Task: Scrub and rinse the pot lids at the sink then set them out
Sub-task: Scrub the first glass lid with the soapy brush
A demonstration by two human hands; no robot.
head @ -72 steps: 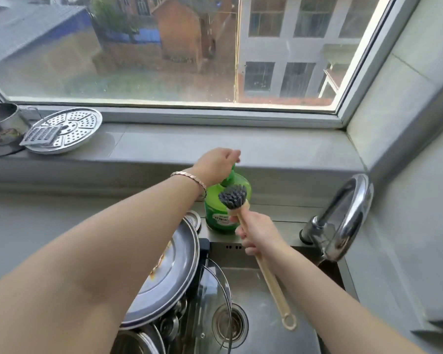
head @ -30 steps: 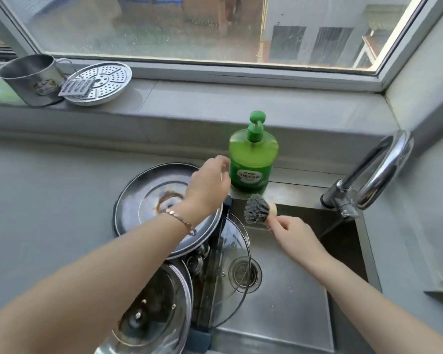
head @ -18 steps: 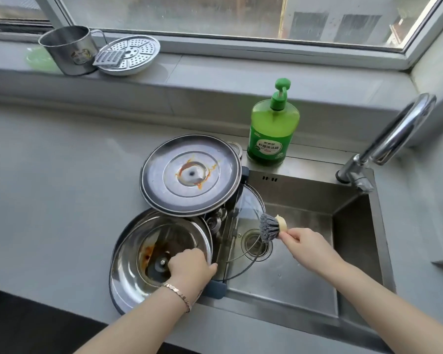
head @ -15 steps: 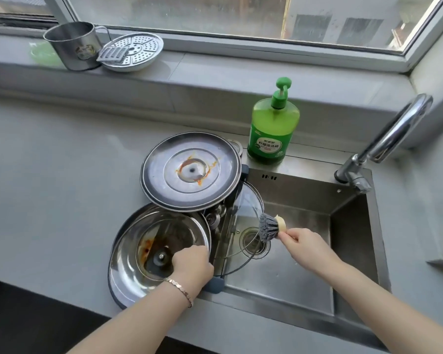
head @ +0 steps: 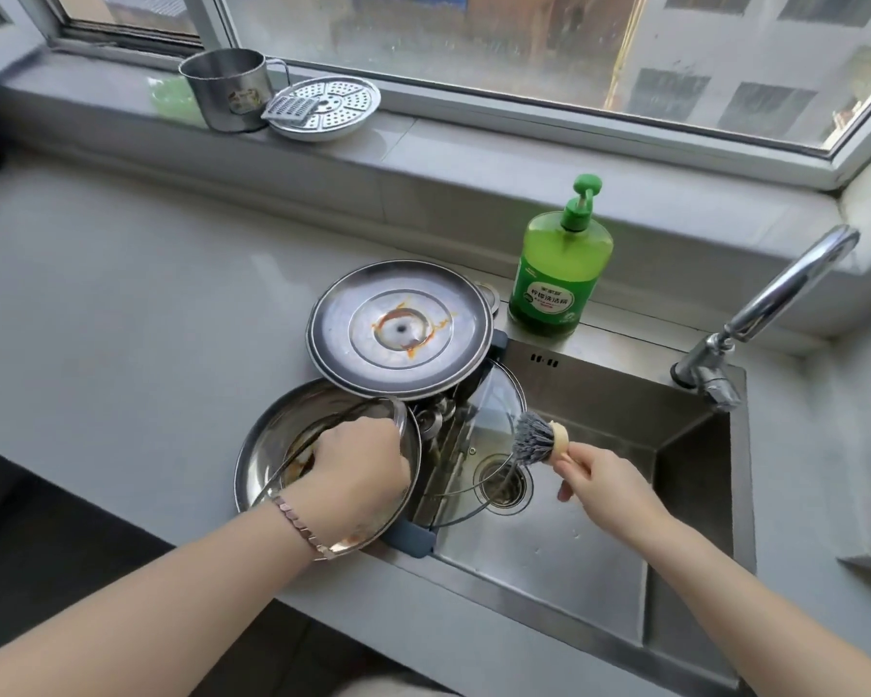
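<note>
Several pot lids are stacked at the sink's left edge. A steel lid [head: 400, 328] with orange stains lies on top at the back. In front, my left hand [head: 354, 457] grips the knob of a glass lid [head: 373, 410] that is tilted up over a larger steel lid [head: 262, 445]. Another glass lid [head: 499, 389] leans inside the steel sink [head: 564, 560]. My right hand [head: 605, 482] holds a dish brush [head: 539, 437] by its handle, bristles pointing left over the drain [head: 503, 482].
A green soap pump bottle [head: 556, 274] stands behind the sink, and the chrome tap [head: 775, 304] rises at the right. On the windowsill at the back left sit a steel mug [head: 225, 88], a steamer plate [head: 335, 105] and a small grater [head: 291, 110]. Grey counter spreads to the left.
My left hand left the soap pump, came down to the front glass lid and now lifts it by the knob. My right hand lowered the brush into the sink.
</note>
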